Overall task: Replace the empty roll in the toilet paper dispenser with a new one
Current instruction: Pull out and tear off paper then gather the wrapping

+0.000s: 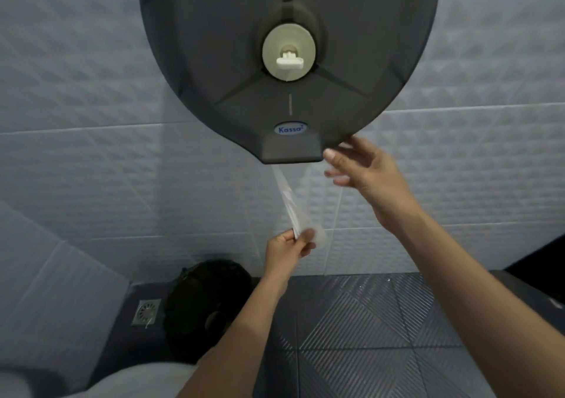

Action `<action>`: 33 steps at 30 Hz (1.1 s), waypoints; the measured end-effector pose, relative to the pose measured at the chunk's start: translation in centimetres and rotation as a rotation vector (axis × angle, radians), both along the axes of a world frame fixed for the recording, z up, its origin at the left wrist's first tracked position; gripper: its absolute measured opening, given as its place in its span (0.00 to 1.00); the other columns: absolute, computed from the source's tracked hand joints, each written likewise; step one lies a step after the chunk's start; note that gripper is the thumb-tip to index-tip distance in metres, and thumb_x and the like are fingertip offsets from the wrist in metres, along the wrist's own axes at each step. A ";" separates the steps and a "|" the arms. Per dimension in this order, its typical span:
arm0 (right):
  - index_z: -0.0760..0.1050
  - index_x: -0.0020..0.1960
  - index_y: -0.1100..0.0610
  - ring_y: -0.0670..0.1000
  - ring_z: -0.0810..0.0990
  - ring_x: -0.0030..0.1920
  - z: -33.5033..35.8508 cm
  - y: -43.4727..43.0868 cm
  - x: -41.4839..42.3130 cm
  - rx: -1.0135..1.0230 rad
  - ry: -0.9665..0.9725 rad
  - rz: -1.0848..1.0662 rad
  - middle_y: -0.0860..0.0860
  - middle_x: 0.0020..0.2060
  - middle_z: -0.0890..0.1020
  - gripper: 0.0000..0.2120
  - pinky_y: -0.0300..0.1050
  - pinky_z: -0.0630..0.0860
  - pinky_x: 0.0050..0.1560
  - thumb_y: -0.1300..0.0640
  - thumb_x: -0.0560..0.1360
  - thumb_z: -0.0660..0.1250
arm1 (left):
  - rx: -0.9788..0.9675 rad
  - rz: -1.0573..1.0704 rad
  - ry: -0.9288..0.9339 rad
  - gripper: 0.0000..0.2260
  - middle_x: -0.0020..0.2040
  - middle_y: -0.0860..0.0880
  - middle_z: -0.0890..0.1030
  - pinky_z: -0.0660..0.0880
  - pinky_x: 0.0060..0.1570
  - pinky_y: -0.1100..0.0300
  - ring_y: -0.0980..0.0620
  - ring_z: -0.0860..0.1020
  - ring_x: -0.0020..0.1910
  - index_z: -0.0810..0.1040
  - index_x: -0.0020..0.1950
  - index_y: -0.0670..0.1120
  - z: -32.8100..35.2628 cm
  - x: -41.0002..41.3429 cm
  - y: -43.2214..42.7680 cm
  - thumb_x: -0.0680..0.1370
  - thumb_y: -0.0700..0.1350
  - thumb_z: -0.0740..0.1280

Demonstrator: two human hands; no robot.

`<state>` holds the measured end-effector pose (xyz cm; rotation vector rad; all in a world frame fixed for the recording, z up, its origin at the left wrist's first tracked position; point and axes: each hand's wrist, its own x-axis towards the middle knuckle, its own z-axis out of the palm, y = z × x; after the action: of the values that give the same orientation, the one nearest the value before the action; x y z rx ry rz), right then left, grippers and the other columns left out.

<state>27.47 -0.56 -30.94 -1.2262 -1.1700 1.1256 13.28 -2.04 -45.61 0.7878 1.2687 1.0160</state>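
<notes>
Dispenser (232, 61): round, dark smoked cover, closed, mounted on the pale tiled wall (76, 91). Through the cover I see a small, nearly spent roll (289, 52) on the central spindle. Blue oval label reads "Kassa". A strip of paper (287, 197) hangs from the bottom slot, slanting down. My left hand (289, 249) pinches the strip's lower end between thumb and fingers. My right hand (367, 171) is spread, fingers blurred, thumb tip just beside the cover's lower right edge. Below: black bin (198, 306) next to a floor drain (146, 311) on dark ribbed floor tiles (367, 336).
</notes>
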 end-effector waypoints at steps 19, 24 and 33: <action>0.80 0.47 0.66 0.46 0.78 0.26 -7.1 0.9 -5.6 -0.213 0.081 -0.065 0.56 0.30 0.78 0.08 0.38 0.81 0.34 0.61 0.76 0.67 | -0.095 -0.352 0.506 0.06 0.30 0.54 0.82 0.78 0.34 0.67 0.56 0.82 0.31 0.83 0.38 0.42 -6.8 -3.2 -5.1 0.73 0.43 0.73; 0.81 0.42 0.60 0.47 0.79 0.28 -10.2 0.0 -2.7 -0.281 0.101 -0.157 0.54 0.29 0.78 0.06 0.38 0.78 0.33 0.63 0.76 0.67 | -0.197 -0.226 0.406 0.04 0.34 0.49 0.83 0.78 0.33 0.68 0.59 0.82 0.29 0.83 0.47 0.41 -7.3 -3.7 -5.7 0.75 0.39 0.69; 0.79 0.45 0.63 0.51 0.79 0.32 -15.3 -2.3 -0.3 -0.441 0.094 -0.294 0.55 0.33 0.79 0.10 0.45 0.82 0.39 0.61 0.79 0.62 | -0.279 -0.044 0.222 0.07 0.39 0.48 0.82 0.77 0.32 0.69 0.60 0.81 0.27 0.78 0.46 0.45 -7.5 -3.7 -5.5 0.78 0.35 0.62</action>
<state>27.16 -2.90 -46.20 -1.6014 -0.6570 1.2352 9.57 -7.54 -53.11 0.7220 1.5379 0.7089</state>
